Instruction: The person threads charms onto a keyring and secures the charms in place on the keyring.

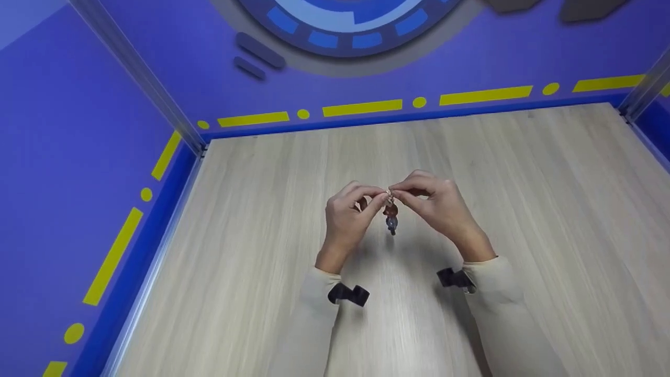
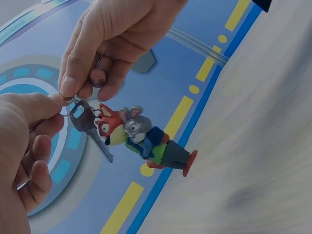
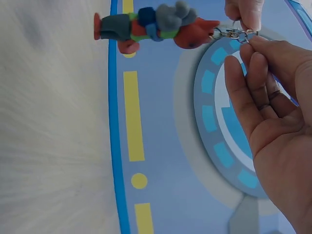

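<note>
Cream sleeves (image 1: 314, 309) with black wrist mounts (image 1: 348, 294) fill the bottom of the head view, above a pale wooden tabletop (image 1: 523, 220) walled in purple panels with yellow dashes (image 1: 361, 108). Over the middle of the table, the left hand (image 1: 348, 217) and the right hand (image 1: 437, 204) meet fingertip to fingertip, both curled and pinching the top of a small keychain (image 1: 390, 212) that hangs between them, clear of the wood.

From the left wrist, the left hand (image 2: 24, 146) looms closest, thumb and forefinger nipping a thin metal ring (image 2: 68, 105). The right hand (image 2: 109, 39) comes down from above, its fingertips closed on the same ring. A silver key (image 2: 87, 124) dangles from it beside a figurine charm (image 2: 141, 139), an orange fox and a grey rabbit pressed together.

From the right wrist, the right hand's palm (image 3: 278, 126) dominates, fingers bent toward the ring and clasp (image 3: 234, 34), which the left hand's fingertips (image 3: 246, 12) also pinch. The charm (image 3: 156, 24) stretches away from the clasp, in the air.
</note>
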{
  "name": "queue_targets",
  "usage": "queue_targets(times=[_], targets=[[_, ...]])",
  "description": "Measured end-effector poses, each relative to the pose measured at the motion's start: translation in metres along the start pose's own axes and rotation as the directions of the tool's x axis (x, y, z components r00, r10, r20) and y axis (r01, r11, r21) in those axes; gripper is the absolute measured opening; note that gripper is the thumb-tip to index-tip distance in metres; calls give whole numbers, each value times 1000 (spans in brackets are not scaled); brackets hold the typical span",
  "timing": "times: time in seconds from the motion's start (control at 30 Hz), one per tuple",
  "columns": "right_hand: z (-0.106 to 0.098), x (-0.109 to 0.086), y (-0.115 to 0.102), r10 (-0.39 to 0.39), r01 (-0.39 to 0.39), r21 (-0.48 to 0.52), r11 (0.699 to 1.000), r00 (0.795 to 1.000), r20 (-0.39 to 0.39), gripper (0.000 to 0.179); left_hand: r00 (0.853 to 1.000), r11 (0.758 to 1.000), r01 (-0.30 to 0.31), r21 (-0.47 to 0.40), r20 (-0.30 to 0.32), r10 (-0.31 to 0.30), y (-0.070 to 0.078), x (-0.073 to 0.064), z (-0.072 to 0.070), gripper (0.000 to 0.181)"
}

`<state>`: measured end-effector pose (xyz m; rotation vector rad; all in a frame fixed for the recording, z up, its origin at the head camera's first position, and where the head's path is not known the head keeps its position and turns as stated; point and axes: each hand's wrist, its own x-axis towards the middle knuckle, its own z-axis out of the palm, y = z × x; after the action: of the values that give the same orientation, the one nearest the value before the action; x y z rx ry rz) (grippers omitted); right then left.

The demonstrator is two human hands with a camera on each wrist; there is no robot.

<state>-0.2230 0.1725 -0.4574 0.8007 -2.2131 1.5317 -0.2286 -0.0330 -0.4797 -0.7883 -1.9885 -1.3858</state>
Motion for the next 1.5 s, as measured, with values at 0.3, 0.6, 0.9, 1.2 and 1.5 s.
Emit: queue_targets(times=[0.3, 0.6, 0.9, 1.2, 1.5], targets=[[3, 0, 3, 52, -51, 48, 998, 999, -9, 12, 990, 985, 139, -104, 13, -138, -2, -5, 1, 10], [2, 0, -2, -21, 41, -224, 974, 996, 88, 9, 981, 987, 128, 98, 131, -140, -3, -2, -6, 8], [4, 0, -5, -80, 110, -299, 948, 991, 111, 9, 984, 972, 26, 235, 163, -66, 0, 2, -8, 7], [1, 1, -5, -78, 84, -184, 979, 996, 39, 12, 996, 980, -25, 200, 93, 7, 2, 4, -7, 11], [3, 2, -5, -28, 28, -65, 998, 1000, -2, 14, 999, 999, 9, 50, 38, -10, 1, 3, -5, 7]])
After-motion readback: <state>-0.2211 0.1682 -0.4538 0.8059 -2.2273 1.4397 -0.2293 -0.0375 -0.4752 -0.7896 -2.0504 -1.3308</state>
